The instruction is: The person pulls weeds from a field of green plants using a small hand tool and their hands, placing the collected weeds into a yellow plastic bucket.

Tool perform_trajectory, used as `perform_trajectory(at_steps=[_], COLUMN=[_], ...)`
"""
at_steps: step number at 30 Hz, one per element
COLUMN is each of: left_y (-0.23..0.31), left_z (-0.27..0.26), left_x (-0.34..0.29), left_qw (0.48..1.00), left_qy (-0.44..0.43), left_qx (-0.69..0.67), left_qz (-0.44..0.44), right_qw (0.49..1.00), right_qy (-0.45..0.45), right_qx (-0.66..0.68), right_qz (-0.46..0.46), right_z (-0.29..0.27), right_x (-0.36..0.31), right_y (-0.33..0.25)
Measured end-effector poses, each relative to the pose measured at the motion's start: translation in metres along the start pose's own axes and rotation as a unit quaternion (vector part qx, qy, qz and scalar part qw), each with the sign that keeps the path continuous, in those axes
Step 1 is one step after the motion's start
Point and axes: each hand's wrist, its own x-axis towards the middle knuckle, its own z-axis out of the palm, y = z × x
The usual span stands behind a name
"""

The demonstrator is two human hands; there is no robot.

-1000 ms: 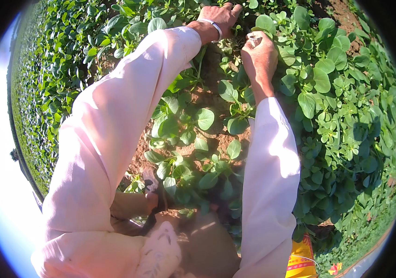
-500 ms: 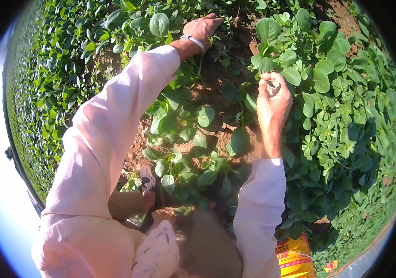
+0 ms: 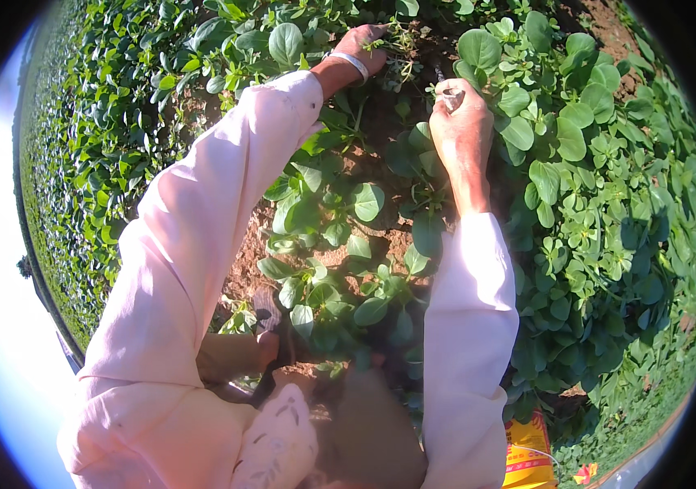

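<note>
My left hand (image 3: 362, 49), a white band at its wrist, is closed at the upper middle, with thin-leaved weeds (image 3: 401, 55) sticking out from its fingers. To its right, my right hand (image 3: 462, 122) is wrapped round a small hand tool (image 3: 451, 99). Only the tool's pale, round handle end and a bit of thin dark metal beyond the fingers show; the rest is hidden. Both hands are low among broad-leaved green plants (image 3: 479, 50), over a strip of brown soil.
Leafy plants (image 3: 592, 122) crowd the right side, and a dense green field (image 3: 103, 147) spreads left. Smaller seedlings (image 3: 315, 289) grow in soil between my arms. A yellow and red bag (image 3: 530, 452) stands at the lower right. A dark shoe (image 3: 266, 310) is near the seedlings.
My right hand has moved up and left, away from the broad leaves and closer to my left hand. The tool's dark metal now shows. My left hand has barely shifted.
</note>
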Motion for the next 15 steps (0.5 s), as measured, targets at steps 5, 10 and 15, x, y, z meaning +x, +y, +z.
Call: perform_trajectory(at_steps=[5, 10, 15], left_y=[-0.068, -0.046, -0.024], left_z=[0.017, 0.023, -0.012], left_x=[0.007, 0.015, -0.003], left_qw=[0.996, 0.996, 0.965], left_qy=[0.076, 0.026, -0.049], left_qx=[-0.039, -0.061, -0.226], left_qz=[-0.028, -0.061, -0.125], right_qw=[0.992, 0.998, 0.984], right_qy=[-0.096, -0.046, -0.03], right_qx=[0.068, 0.029, 0.135], right_qz=[0.034, 0.022, 0.109], right_z=[-0.03, 0.001, -0.005], right_x=[-0.025, -0.003, 0.0], right_y=[-0.021, -0.017, 0.008])
